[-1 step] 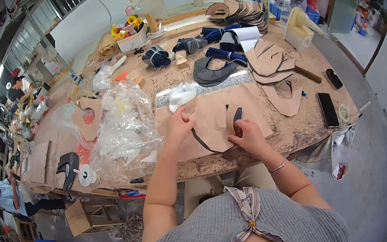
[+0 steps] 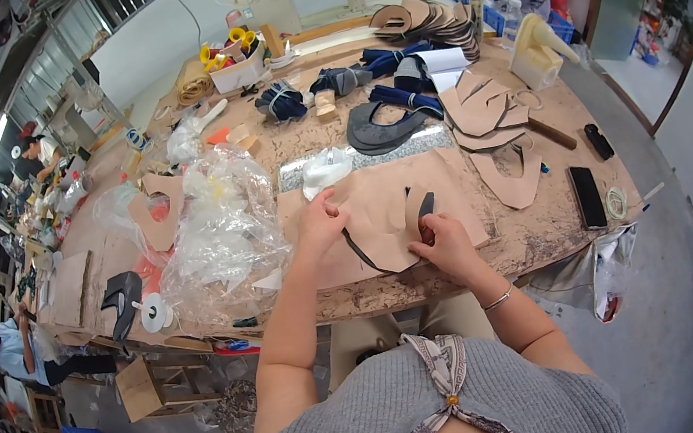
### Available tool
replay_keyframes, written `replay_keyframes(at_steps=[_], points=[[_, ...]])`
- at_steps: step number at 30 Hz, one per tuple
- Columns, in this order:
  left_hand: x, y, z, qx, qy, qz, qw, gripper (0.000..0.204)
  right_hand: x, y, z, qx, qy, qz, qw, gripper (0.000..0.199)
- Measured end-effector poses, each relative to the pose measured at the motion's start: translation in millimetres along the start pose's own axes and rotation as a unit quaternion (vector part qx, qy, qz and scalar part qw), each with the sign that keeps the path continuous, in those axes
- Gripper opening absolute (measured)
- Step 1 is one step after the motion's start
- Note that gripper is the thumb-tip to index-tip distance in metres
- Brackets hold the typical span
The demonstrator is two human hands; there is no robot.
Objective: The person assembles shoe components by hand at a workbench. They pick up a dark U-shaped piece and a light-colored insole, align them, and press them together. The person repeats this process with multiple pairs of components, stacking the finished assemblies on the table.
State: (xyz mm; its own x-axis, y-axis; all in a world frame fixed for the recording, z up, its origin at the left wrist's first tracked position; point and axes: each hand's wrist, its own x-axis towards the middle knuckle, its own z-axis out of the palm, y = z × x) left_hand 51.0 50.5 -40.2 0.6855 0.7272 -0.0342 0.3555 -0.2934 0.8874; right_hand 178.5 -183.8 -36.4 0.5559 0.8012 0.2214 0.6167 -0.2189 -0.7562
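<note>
Both my hands are at a tan, curved shoe-upper piece [image 2: 382, 242] with a dark edge, lying over a tan sheet [image 2: 461, 200]. Its right end curls up and shows a dark underside. My right hand [image 2: 448, 245] is closed on that raised end, thumb against it. At the piece's left edge, my left hand [image 2: 320, 227] has thumb and forefinger drawn together; they seem to pinch the edge, though the contact is partly hidden. A crumpled white wad [image 2: 327, 170] lies just beyond the left fingers, on a speckled stone slab [image 2: 361, 159].
Clear plastic bags [image 2: 228, 224] are heaped on the left, by a white spool [image 2: 156, 313]. To the right lie tan cut pieces [image 2: 473, 110], a wooden-handled tool [image 2: 551, 134] and a phone [image 2: 587, 197]. Dark cut pieces [image 2: 379, 130] and tied bundles [image 2: 279, 102] lie farther back.
</note>
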Motion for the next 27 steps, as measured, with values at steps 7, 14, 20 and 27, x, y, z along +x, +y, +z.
replay_keyframes(at_steps=[7, 14, 20, 27], points=[[-31, 30, -7, -0.159, -0.109, -0.008, 0.981, 0.073, 0, 0, 0, -0.006, 0.010, -0.021, 1.000, 0.033], [-49, 32, 0, -0.139, -0.134, -0.027, 0.981, 0.061, -1, -5, -1, 0.006, 0.006, -0.005, 1.000, 0.029], [-55, 23, 8, -0.162, -0.101, -0.036, 0.981, 0.056, 3, -11, -8, -0.030, -0.059, 0.057, 0.996, 0.033], [-60, 18, -11, -0.381, -0.194, -0.017, 0.904, 0.056, 7, -3, -21, 0.357, -0.211, 0.115, 0.903, 0.033]])
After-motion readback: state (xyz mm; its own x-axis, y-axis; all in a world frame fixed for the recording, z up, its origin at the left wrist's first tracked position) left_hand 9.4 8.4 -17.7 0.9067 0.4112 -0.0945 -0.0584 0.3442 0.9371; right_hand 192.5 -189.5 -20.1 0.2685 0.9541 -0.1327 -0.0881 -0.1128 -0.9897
